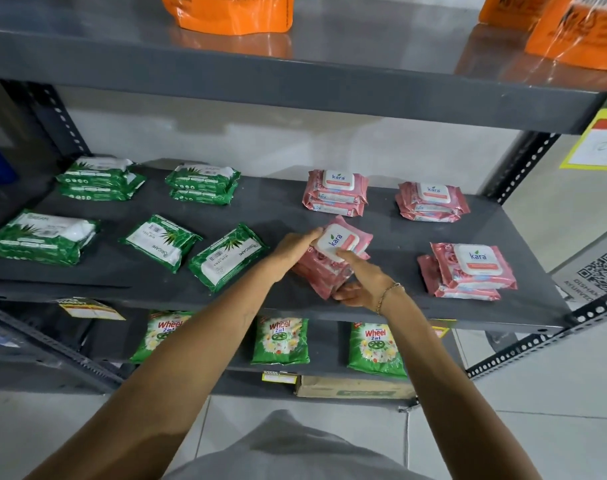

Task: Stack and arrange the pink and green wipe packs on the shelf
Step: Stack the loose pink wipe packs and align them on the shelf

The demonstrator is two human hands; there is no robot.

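On the grey middle shelf [260, 209], both hands grip a tilted pile of pink wipe packs [343, 237] near the front centre. My left hand [291, 252] holds the pile's left side, and my right hand [362, 282] clasps its front right, thumb on the white lid. Three other pink stacks rest at back centre [335, 194], back right [432, 202] and front right [468, 271]. Green packs fill the left half: two stacks at the back [99, 178] [203, 183], and three single packs in front [40, 237] [162, 240] [227, 256], two of them lying askew.
Orange bags [233, 12] sit on the shelf above. Green detergent packets [281, 341] and a carton [354, 388] lie on the shelf below. Perforated metal uprights [523, 168] frame the sides. A yellow price tag [603, 143] and a QR sign [599, 268] hang at the right.
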